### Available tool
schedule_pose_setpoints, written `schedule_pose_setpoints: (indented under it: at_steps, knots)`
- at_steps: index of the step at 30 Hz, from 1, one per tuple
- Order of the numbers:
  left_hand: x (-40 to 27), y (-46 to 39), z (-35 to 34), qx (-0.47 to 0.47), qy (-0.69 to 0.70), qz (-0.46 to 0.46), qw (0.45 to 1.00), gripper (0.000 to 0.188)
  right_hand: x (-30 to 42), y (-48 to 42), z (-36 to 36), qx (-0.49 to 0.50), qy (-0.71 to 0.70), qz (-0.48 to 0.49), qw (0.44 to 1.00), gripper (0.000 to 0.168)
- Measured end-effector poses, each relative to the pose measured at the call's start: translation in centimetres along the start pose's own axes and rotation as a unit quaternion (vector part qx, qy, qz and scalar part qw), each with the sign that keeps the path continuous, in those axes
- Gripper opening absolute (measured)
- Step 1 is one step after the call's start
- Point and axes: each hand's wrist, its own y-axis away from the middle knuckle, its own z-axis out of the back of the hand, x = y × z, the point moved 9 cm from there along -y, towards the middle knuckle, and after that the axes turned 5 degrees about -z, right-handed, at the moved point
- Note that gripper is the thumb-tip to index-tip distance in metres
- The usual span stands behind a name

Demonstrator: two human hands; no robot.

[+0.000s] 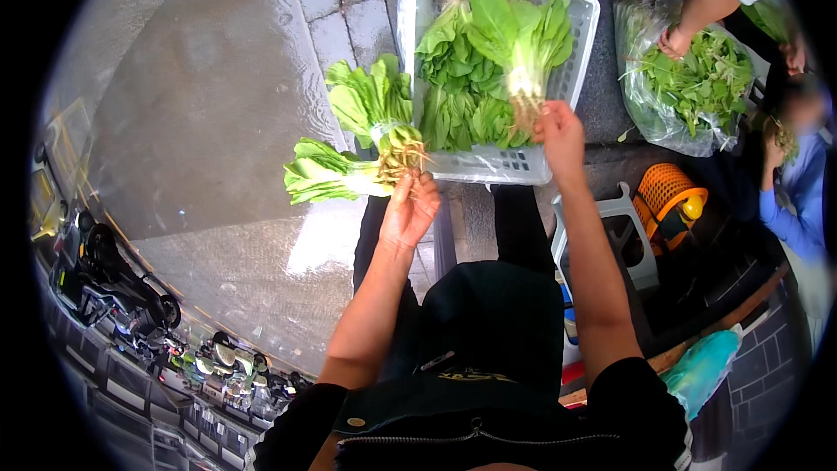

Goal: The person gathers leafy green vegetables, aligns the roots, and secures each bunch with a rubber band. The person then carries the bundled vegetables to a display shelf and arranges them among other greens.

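Note:
My left hand grips two bunches of leafy greens by their brown roots, left of the crate. One bunch fans upward; the other bunch points left. Over the right part of a white plastic crate, my right hand pinches the roots of another bunch of greens, its leaves pointing up. Beneath that bunch, more leafy greens lie in the crate, which is lined with clear plastic. The crate stands just beyond my legs.
At the right, a person's hand reaches over a clear plastic bag of loose leaves. A grey plastic stool and an orange basket stand below it. Another person is at the far right. Wet pavement spreads left, with parked scooters beyond.

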Motion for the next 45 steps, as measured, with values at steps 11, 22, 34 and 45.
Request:
schedule_pose_setpoints:
  at_steps: [11,22,34,45]
  knots:
    - [-3.0,7.3,-5.6,0.075,-0.037,-0.087,0.993,0.022,6.2,13.7,-16.2,0.181,0.089,0.037,0.979,0.004]
    - [-9.4,5.0,-4.0,-0.061,-0.24,-0.26,0.934,0.014,7.0,11.1,-21.3,0.241,0.349,0.174,0.889,0.016]
    - [-18.0,9.4,1.0,-0.108,-0.192,-0.28,0.934,0.022,0.7,-27.3,-11.0,0.02,0.654,0.218,0.724,0.05]
    - [-22.9,10.0,6.2,-0.137,-0.196,-0.34,0.909,0.023,1.3,-30.3,-13.6,0.062,0.626,0.116,0.769,0.062]
